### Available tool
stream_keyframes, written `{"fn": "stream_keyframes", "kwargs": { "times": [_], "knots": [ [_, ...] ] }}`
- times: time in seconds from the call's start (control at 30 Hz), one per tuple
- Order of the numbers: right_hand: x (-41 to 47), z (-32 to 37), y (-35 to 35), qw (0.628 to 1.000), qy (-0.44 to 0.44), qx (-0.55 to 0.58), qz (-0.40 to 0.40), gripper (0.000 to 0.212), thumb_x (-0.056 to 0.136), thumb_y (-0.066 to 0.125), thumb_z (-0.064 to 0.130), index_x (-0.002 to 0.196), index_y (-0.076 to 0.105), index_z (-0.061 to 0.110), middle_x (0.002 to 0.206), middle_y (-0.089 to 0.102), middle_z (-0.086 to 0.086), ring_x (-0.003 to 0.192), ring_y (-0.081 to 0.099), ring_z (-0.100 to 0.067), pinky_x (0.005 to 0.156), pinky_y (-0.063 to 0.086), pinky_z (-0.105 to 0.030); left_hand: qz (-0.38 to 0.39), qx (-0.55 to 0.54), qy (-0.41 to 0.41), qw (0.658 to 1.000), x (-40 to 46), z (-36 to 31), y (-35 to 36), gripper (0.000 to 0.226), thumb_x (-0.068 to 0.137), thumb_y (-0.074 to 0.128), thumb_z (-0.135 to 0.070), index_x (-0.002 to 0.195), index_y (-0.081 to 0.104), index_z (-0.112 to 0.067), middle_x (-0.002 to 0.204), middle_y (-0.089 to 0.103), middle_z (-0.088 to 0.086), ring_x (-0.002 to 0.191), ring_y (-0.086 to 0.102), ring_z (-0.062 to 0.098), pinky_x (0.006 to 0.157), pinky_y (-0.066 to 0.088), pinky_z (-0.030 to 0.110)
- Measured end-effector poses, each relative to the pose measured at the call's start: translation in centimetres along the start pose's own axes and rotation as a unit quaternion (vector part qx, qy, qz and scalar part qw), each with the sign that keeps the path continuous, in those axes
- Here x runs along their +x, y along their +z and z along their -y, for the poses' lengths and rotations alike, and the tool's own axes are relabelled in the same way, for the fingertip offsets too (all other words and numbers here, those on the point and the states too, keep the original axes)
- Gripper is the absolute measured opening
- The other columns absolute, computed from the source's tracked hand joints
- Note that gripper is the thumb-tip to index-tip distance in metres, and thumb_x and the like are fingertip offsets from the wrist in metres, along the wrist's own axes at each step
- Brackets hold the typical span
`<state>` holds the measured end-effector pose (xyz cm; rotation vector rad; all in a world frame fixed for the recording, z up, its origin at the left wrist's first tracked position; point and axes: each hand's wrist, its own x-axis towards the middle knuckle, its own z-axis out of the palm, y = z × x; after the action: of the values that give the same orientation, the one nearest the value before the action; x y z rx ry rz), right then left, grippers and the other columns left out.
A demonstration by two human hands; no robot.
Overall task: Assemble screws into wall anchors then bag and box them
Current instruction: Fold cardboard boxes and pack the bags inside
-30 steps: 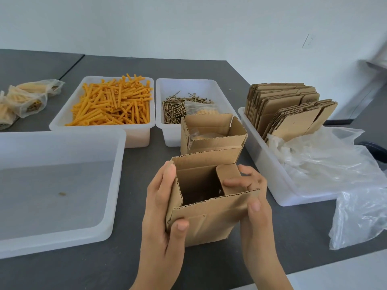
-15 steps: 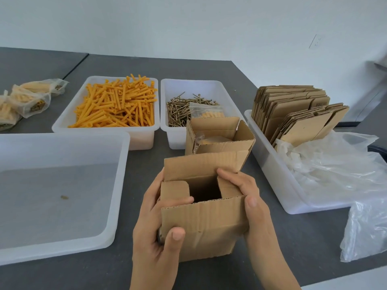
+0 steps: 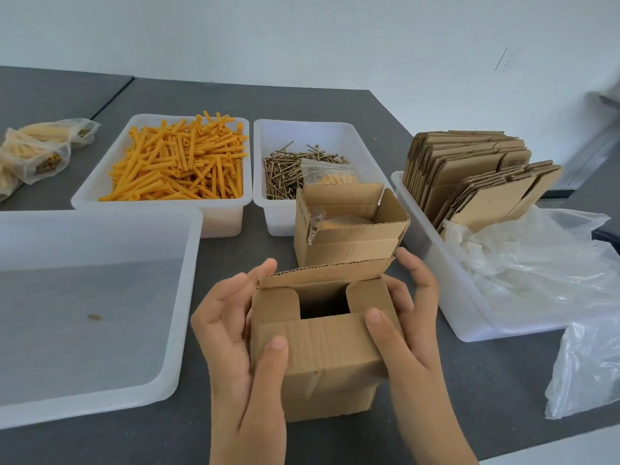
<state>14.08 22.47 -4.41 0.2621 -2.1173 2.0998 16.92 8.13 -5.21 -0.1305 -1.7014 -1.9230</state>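
I hold a small cardboard box (image 3: 322,357) near the table's front edge, between both hands. My left hand (image 3: 235,347) grips its left side, thumb on the near flap. My right hand (image 3: 409,333) grips the right side, thumb on the same flap. Both side flaps are folded in; the near flap lies over them and the far flap stands up. Behind it stands a second open box (image 3: 349,226) with a filled bag inside. A tub of orange wall anchors (image 3: 181,162) and a tub of screws (image 3: 288,169) sit farther back.
A large empty clear tub (image 3: 100,223) stands at the left. At the right a tub (image 3: 436,263) holds flat cardboard boxes (image 3: 476,176) and plastic bags (image 3: 523,263). Filled bags (image 3: 37,152) lie at the far left. A loose plastic bag (image 3: 587,364) hangs off the right.
Both side flaps were folded inward and the near flap came down over them. My right fingers left the box's inside for its right side. The box sank toward the table.
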Motion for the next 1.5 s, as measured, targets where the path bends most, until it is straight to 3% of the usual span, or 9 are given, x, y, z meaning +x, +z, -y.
{"fn": "stream_keyframes", "kwargs": {
  "times": [0.17, 0.3, 0.57, 0.8, 0.93, 1.13, 1.3, 1.4, 1.5],
  "knots": [
    [-0.1, 0.1, -0.1, 0.997, -0.065, -0.041, 0.008, 0.018, 0.092, 0.054, 0.025, 0.105, 0.067, 0.025, 0.112, 0.063, 0.004, 0.115, 0.056, -0.010, 0.091, 0.041, -0.013, 0.028, 0.075, -0.010, 0.997, 0.0, -0.1, -0.2, 0.044, 0.084, 0.045, -0.032, 0.127, 0.050, -0.036, 0.141, 0.053, -0.014, 0.132, 0.049, 0.011, 0.099, 0.043, 0.030],
    [-0.1, 0.1, 0.1, 0.998, -0.056, -0.038, 0.012, 0.028, 0.090, 0.052, 0.034, 0.094, 0.077, 0.022, 0.120, 0.064, 0.003, 0.129, 0.049, -0.013, 0.095, 0.037, -0.013, 0.025, 0.099, -0.019, 0.995, -0.1, -0.1, -0.2, 0.044, 0.084, 0.043, -0.034, 0.126, 0.051, -0.023, 0.142, 0.051, -0.018, 0.131, 0.048, 0.007, 0.097, 0.039, 0.029],
    [0.0, -0.2, -0.3, 0.991, -0.100, -0.079, 0.035, 0.033, 0.093, 0.048, 0.033, 0.105, 0.077, 0.026, 0.133, 0.059, -0.006, 0.138, 0.040, -0.019, 0.110, 0.033, -0.036, 0.060, 0.124, -0.029, 0.990, 0.0, -0.6, -0.8, 0.052, 0.086, 0.042, -0.036, 0.137, 0.041, -0.028, 0.152, 0.038, -0.022, 0.138, 0.039, 0.005, 0.104, 0.037, 0.015],
    [0.4, -0.1, -1.1, 0.974, -0.121, -0.180, 0.068, 0.035, 0.098, 0.043, 0.036, 0.122, 0.069, 0.034, 0.146, 0.045, 0.014, 0.143, 0.034, -0.012, 0.112, 0.032, -0.034, 0.129, 0.208, 0.010, 0.970, 0.2, -1.5, -1.5, 0.049, 0.095, 0.042, -0.018, 0.140, 0.042, -0.037, 0.157, 0.024, -0.028, 0.145, 0.025, -0.002, 0.111, 0.025, 0.013],
    [0.5, 0.3, -1.9, 0.956, -0.114, -0.243, 0.116, 0.038, 0.097, 0.043, 0.050, 0.131, 0.060, 0.043, 0.156, 0.030, 0.016, 0.144, 0.030, -0.007, 0.111, 0.029, -0.036, 0.215, 0.313, -0.009, 0.925, 1.0, -2.6, -2.3, 0.047, 0.098, 0.029, -0.031, 0.139, 0.040, -0.050, 0.158, 0.007, -0.036, 0.150, -0.001, -0.003, 0.122, 0.012, 0.032],
    [1.0, 0.9, -3.2, 0.906, -0.118, -0.334, 0.232, 0.060, 0.086, 0.043, 0.075, 0.142, 0.037, 0.056, 0.160, 0.009, 0.022, 0.146, 0.021, -0.010, 0.110, 0.038, -0.047, 0.358, 0.554, -0.065, 0.749, 2.5, -5.1, -3.9, 0.057, 0.073, -0.020, -0.058, 0.126, -0.016, -0.079, 0.140, -0.043, -0.041, 0.134, -0.041, -0.008, 0.122, -0.012, 0.038],
    [1.6, 1.0, -3.4, 0.901, -0.130, -0.334, 0.242, 0.065, 0.082, 0.046, 0.078, 0.142, 0.040, 0.054, 0.158, 0.015, 0.019, 0.141, 0.029, -0.010, 0.110, 0.038, -0.043, 0.354, 0.613, -0.053, 0.704, 2.7, -5.4, -3.6, 0.056, 0.073, -0.023, -0.056, 0.126, -0.030, -0.074, 0.142, -0.045, -0.036, 0.133, -0.047, 0.000, 0.112, -0.023, 0.046],
    [1.7, 0.7, -3.3, 0.906, -0.139, -0.324, 0.233, 0.067, 0.081, 0.046, 0.079, 0.141, 0.044, 0.050, 0.157, 0.021, 0.016, 0.142, 0.030, -0.010, 0.110, 0.039, -0.040, 0.347, 0.637, -0.023, 0.688, 2.8, -5.6, -2.7, 0.058, 0.085, -0.011, -0.065, 0.143, -0.016, -0.060, 0.161, -0.018, -0.021, 0.148, -0.028, 0.017, 0.107, -0.023, 0.061],
    [1.7, 0.6, -3.4, 0.917, -0.138, -0.305, 0.217, 0.070, 0.080, 0.047, 0.079, 0.141, 0.048, 0.045, 0.157, 0.024, 0.015, 0.143, 0.030, -0.008, 0.111, 0.039, -0.041, 0.360, 0.674, 0.006, 0.645, 3.1, -5.1, -1.4, 0.070, 0.075, -0.019, -0.076, 0.136, -0.039, -0.048, 0.160, -0.029, -0.012, 0.144, -0.037, 0.024, 0.099, -0.030, 0.068]
  ]
}}
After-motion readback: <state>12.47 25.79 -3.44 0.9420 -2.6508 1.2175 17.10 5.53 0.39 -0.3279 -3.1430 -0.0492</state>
